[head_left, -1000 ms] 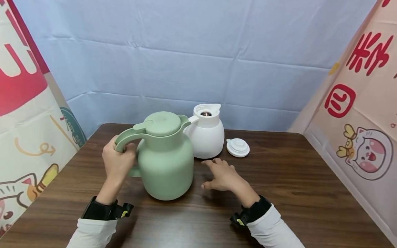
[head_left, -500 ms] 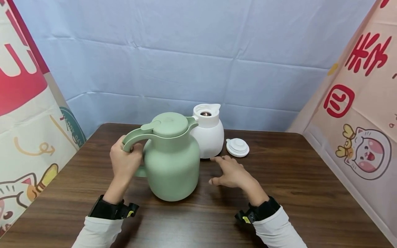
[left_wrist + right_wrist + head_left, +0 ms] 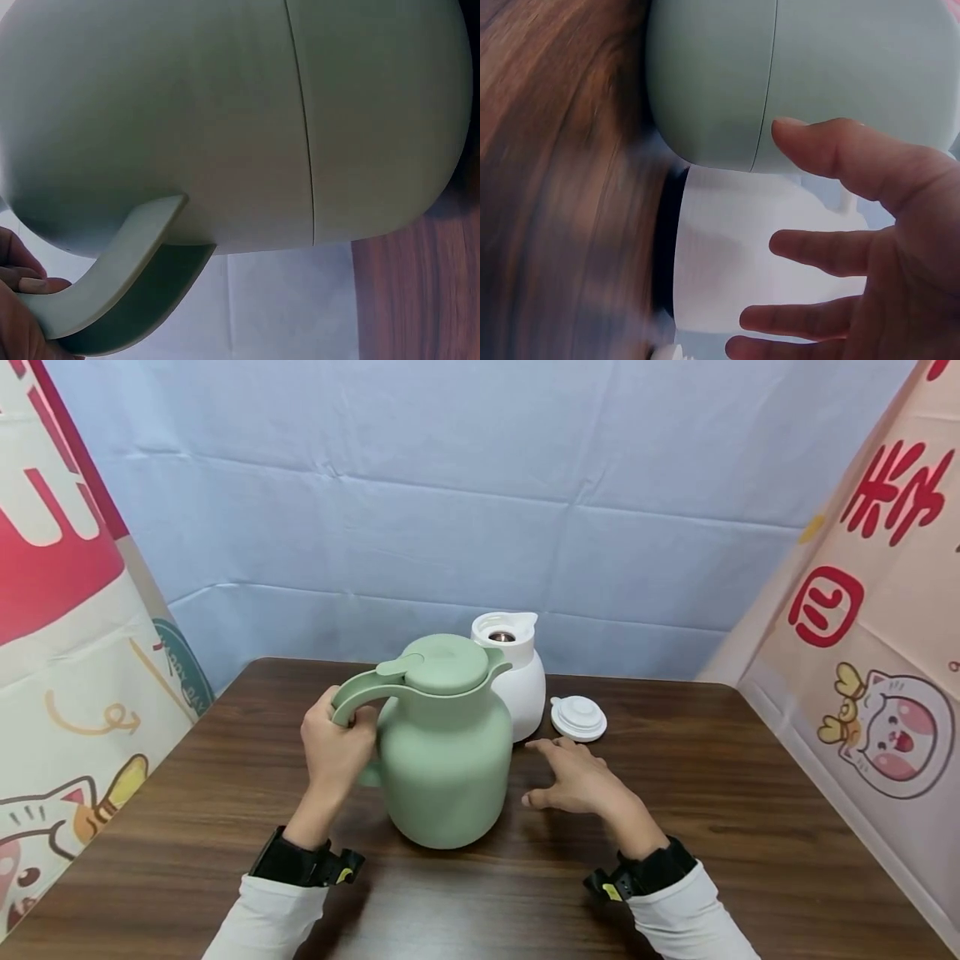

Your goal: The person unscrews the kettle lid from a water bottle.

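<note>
The green jug (image 3: 447,760) has shifted right, hiding more white jug (image 3: 527,693).

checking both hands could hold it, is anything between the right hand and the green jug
Nothing visible is: only tabletop shows in the gap between the right hand and the green jug. The white jug stands behind, and the lid lies beyond the hand, both out of that line.
</note>
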The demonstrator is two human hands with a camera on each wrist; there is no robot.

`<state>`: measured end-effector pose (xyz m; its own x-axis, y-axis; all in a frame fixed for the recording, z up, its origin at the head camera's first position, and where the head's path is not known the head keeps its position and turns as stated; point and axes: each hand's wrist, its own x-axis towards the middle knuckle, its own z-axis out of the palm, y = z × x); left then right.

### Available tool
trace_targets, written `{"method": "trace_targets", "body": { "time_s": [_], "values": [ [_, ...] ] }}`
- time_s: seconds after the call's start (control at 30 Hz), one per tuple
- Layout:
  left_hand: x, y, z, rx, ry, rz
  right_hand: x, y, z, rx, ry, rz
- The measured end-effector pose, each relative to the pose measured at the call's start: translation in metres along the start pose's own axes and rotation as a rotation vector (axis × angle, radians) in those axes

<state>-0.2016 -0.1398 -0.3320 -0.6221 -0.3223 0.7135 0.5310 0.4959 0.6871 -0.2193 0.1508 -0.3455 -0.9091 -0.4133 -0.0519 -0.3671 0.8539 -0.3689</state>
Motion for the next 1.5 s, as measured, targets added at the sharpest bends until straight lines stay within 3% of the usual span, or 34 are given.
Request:
{"method": "trace_targets", "body": {
  "time_s": [0.2, 0.43, 1.07, 1.5],
  "values": [
    [-0.002, 0.033, 0.005, -0.027, -0.028, -0.006, -0.004, 0.008, -0.007, -0.014, -0.010, 0.014],
    [-0.005, 0.003, 0.023, -0.047, -0.051, -0.018, -0.007, 0.014, -0.014, -0.011, 0.005, 0.011],
    [-0.012, 0.012, 0.048, -0.088, -0.076, -0.011, -0.014, 0.035, -0.020, 0.000, 0.030, -0.012],
    [-0.013, 0.014, 0.049, -0.085, -0.083, -0.033, -0.016, 0.033, -0.028, -0.048, 0.027, 0.000]
  ]
}}
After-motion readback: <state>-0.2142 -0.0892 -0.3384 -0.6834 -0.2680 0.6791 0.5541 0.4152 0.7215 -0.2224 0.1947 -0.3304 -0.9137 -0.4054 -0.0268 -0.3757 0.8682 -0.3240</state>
